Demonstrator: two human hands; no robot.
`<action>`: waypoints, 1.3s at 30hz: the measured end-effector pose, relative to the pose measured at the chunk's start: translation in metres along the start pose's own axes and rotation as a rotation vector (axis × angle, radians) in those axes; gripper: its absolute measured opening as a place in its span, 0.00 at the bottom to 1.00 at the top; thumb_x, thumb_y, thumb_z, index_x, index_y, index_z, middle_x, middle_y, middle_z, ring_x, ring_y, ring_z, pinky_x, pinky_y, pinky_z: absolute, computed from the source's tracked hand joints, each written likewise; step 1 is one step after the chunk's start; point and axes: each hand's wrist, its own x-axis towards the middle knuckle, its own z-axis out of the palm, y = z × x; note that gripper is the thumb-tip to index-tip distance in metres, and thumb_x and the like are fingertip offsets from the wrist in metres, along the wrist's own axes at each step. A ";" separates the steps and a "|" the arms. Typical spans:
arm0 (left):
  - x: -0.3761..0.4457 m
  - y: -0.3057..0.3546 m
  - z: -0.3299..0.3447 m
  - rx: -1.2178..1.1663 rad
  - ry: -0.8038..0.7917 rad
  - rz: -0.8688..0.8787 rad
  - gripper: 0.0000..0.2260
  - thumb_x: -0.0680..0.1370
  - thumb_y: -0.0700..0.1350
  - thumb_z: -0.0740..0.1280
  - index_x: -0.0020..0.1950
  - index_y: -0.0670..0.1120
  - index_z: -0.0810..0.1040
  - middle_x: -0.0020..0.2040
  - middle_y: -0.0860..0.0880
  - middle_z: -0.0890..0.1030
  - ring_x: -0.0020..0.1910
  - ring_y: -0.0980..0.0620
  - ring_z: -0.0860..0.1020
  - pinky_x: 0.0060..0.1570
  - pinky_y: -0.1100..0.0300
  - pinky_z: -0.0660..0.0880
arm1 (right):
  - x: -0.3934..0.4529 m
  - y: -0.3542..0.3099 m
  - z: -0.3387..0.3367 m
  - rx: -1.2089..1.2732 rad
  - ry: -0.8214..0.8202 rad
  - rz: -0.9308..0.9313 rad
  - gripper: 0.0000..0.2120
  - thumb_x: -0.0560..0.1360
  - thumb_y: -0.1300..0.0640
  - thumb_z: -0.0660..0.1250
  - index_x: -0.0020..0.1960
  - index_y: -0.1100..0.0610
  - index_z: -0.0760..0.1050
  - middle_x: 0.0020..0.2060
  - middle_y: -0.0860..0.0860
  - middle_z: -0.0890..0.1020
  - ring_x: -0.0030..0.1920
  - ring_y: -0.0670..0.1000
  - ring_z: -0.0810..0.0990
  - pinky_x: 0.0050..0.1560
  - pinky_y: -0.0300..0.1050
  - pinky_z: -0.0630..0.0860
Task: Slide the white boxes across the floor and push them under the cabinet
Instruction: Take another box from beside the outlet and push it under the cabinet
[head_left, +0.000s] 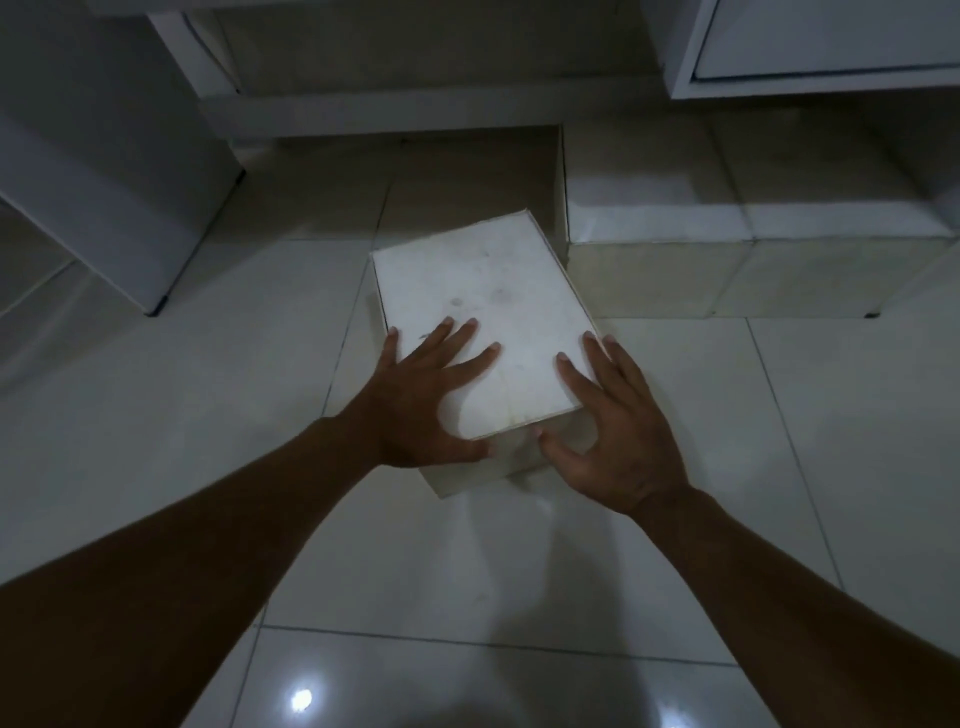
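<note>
A white box (483, 291) lies on the tiled floor in the middle of the view, its long side pointing away and slightly left. My left hand (421, 400) lies flat on the near left part of its top, fingers spread, thumb against the near edge. My right hand (613, 431) rests on the near right corner, fingers along the right edge and thumb on the near side. Beyond the box is a dark gap (415, 132) under a white cabinet. More white boxes (727, 223) sit in a row to the right, reaching back under the cabinet.
A white cabinet panel (104, 156) stands on the floor at the left. Another cabinet unit (831, 47) hangs at the top right. Glossy floor tiles (493, 597) stretch toward me, with light reflections near the bottom edge.
</note>
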 end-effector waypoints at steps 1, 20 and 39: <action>0.003 -0.005 -0.002 -0.004 -0.010 0.017 0.48 0.67 0.75 0.61 0.78 0.60 0.41 0.79 0.53 0.38 0.77 0.53 0.36 0.73 0.37 0.37 | 0.000 -0.001 0.001 -0.005 0.022 -0.009 0.33 0.71 0.40 0.67 0.70 0.57 0.72 0.74 0.55 0.66 0.76 0.56 0.59 0.70 0.54 0.67; 0.049 0.007 0.017 0.056 0.190 -0.139 0.48 0.70 0.72 0.61 0.79 0.53 0.41 0.80 0.48 0.40 0.78 0.48 0.39 0.74 0.37 0.41 | 0.066 0.021 0.001 -0.081 0.001 0.137 0.23 0.80 0.47 0.56 0.71 0.56 0.70 0.70 0.55 0.72 0.73 0.55 0.65 0.72 0.58 0.61; 0.159 -0.041 -0.010 0.041 0.210 -0.173 0.48 0.70 0.70 0.66 0.79 0.55 0.42 0.80 0.51 0.42 0.78 0.50 0.41 0.75 0.42 0.43 | 0.153 0.093 0.025 -0.330 -0.115 -0.024 0.47 0.69 0.24 0.56 0.76 0.57 0.62 0.76 0.54 0.63 0.76 0.52 0.57 0.76 0.58 0.49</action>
